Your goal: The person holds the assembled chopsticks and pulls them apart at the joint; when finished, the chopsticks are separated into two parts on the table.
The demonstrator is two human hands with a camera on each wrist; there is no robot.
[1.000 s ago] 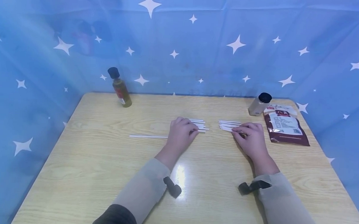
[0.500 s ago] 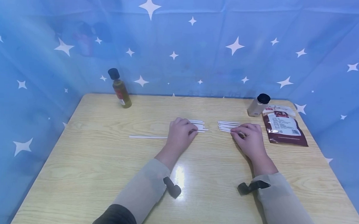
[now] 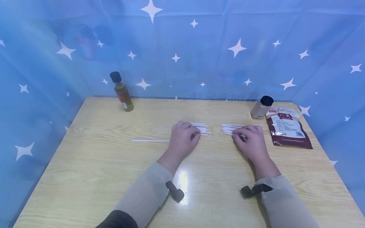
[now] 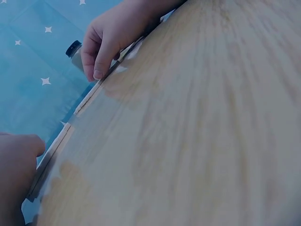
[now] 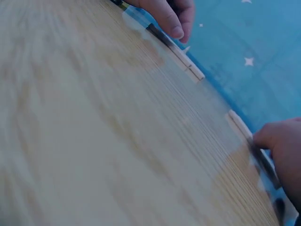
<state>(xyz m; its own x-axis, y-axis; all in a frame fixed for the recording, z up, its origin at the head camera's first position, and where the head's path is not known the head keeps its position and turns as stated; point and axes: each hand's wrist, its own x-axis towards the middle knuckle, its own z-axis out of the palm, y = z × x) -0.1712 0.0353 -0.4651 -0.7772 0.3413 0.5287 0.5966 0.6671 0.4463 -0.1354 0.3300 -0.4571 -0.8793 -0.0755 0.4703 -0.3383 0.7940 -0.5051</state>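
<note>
Two groups of thin white sticks lie side by side on the table, with a small gap between them. My left hand (image 3: 182, 138) bends over the left group (image 3: 203, 129), thumb and fingertips gripping it from its near side. Its palm hides the left ends. My right hand (image 3: 252, 141) pinches at the near edge of the right group (image 3: 226, 129) between thumb and forefinger, covering the right ends. In the left wrist view, the right thumb and fingers (image 4: 98, 74) come down right at the sticks. A single white stick (image 3: 149, 140) extends leftward from behind my left wrist.
On the wooden table (image 3: 86, 177), a dark-capped oil bottle (image 3: 124, 97) stands at the back left. A black-lidded jar (image 3: 261, 108) stands at the back right beside a maroon and white packet (image 3: 288, 128). A blue curtain (image 3: 179, 40) with white stars hangs behind.
My right hand has slid slightly left along the sticks, its thumb tip shifting too. My left hand keeps its place, and the head view has tilted slightly.
</note>
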